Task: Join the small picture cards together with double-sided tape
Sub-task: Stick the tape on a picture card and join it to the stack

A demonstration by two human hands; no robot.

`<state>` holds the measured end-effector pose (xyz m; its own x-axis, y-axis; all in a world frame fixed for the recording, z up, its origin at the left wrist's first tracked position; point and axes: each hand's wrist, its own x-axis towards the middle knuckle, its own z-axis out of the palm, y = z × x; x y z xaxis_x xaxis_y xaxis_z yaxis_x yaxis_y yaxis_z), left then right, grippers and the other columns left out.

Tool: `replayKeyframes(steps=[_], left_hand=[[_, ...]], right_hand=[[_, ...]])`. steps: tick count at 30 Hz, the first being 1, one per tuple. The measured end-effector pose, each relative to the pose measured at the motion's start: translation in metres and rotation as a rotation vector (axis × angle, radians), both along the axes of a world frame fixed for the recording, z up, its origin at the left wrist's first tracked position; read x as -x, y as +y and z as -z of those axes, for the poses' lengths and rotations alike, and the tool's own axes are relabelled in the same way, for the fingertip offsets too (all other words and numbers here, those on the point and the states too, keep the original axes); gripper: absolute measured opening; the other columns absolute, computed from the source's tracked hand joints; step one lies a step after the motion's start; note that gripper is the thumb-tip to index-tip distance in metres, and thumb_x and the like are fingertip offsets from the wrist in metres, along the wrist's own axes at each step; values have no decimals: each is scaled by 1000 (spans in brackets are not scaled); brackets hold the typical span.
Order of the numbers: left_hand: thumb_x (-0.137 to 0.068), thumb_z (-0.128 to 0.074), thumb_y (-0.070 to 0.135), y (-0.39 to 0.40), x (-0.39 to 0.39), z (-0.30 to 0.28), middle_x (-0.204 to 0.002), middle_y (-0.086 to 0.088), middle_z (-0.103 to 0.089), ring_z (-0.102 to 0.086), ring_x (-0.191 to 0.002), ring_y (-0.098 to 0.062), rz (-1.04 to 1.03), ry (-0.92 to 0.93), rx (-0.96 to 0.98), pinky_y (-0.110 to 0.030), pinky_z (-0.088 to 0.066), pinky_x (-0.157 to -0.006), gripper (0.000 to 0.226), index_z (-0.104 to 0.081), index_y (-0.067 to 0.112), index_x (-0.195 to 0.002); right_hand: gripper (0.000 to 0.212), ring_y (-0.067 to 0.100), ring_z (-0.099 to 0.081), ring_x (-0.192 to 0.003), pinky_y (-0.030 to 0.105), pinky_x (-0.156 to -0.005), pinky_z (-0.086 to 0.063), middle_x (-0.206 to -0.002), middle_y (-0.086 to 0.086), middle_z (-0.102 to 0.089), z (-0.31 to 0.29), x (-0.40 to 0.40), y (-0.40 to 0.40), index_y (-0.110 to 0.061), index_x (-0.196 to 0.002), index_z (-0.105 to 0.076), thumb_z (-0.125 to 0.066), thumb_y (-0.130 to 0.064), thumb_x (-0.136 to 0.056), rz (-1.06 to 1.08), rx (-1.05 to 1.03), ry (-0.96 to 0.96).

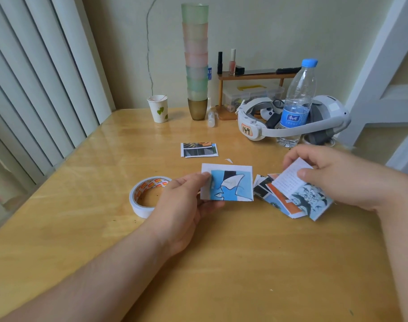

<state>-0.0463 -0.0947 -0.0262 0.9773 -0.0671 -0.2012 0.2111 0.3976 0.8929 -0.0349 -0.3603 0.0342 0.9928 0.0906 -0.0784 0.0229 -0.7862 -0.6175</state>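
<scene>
At a wooden table [82, 228], the left hand [184, 201] pinches a blue card [228, 182] by its left edge, thumb on top, held flat above mid-table. The right hand [333, 177] grips another card [291, 180] lifted from the loose pile [289, 201]. The tape roll [147, 196] lies beside the left hand. One joined set [199, 149] seemingly lies farther back; most cards look unjoined.

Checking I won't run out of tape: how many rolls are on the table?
1. The tape roll lies flat on the table, partly behind the left hand. None other shows.
</scene>
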Motion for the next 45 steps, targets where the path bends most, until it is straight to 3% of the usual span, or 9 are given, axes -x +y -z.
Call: replayKeyframes(steps=[5, 10, 20, 23, 30, 36, 39, 42, 45], left_hand=[[-108, -52, 10, 0, 0, 4, -104, -16, -80, -78, -93, -25, 49, -46, -114, -32, -65, -76, 23, -74, 5, -110], [-107, -54, 7, 3, -3, 12, -108, -14, -80, -75, -109, -35, 24, -125, -286, -54, -54, -105, 25, -76, 13, -116], [-99, -62, 8, 9, 1, 10, -84, -11, -78, -62, -69, -28, -28, -244, -535, -38, -50, -72, 24, -71, 28, -109], [-100, -66, 14, 13, 2, 9, -91, -4, -78, -71, -84, -42, -30, -319, -570, -49, -59, -80, 40, -55, 48, -117], [-98, -56, 8, 14, 6, 11, -95, -10, -81, -77, -95, -35, 75, -337, -545, -52, -60, -95, 25, -80, 14, -95], [-89, -70, 55, 15, 7, 13, -93, -24, -74, -67, -80, -35, 124, -440, -572, -55, -59, -87, 38, -80, 18, -96], [-93, -74, 42, 14, 6, 11, -77, -13, -71, -57, -68, -25, 26, -439, -548, -46, -52, -71, 24, -79, 19, -89], [-96, -74, 33, 16, 4, 8, -96, -17, -79, -73, -93, -47, -45, -395, -385, -64, -57, -94, 21, -80, 13, -94], [-97, -73, 20, 17, 3, 5, -97, -12, -81, -76, -92, -31, -113, -353, -320, -60, -57, -99, 14, -81, 12, -89]], right_hand=[[35, 11, -74, -76, 42, -79, -63, -89, -12, -76, -5, 8, 26, -42, -95, -75, -88, -13, -78, -93, -206, -167], [23, 30, -71, -79, 49, -77, -60, -81, -1, -76, 2, 13, 55, -33, -84, -77, -91, -22, -70, -162, -312, -210], [41, 19, -75, -85, 44, -85, -62, -90, 5, -78, 4, 14, 55, -33, -112, -74, -75, 1, -88, -216, -437, -112], [47, 22, -75, -77, 37, -75, -56, -85, 5, -79, 6, 14, 59, -33, -112, -64, -84, -4, -81, -209, -442, -95], [44, 33, -75, -78, 39, -70, -57, -80, 3, -79, 10, 15, 71, -28, -101, -58, -88, -9, -77, -161, -407, -129], [44, 21, -72, -72, 46, -77, -60, -81, -2, -79, 16, 12, 73, -37, -98, -60, -93, -23, -72, -121, -395, -177], [45, 15, -73, -71, 43, -76, -61, -82, -2, -79, 16, 12, 72, -35, -97, -64, -92, -37, -62, -121, -398, -176], [36, 25, -78, -81, 52, -82, -63, -86, 3, -79, 17, 9, 69, -26, -99, -68, -90, -26, -70, -95, -448, -159], [13, 29, -72, -76, 42, -73, -61, -85, 13, -77, 19, 8, 71, -17, -93, -73, -82, -16, -83, -56, -561, -156]])
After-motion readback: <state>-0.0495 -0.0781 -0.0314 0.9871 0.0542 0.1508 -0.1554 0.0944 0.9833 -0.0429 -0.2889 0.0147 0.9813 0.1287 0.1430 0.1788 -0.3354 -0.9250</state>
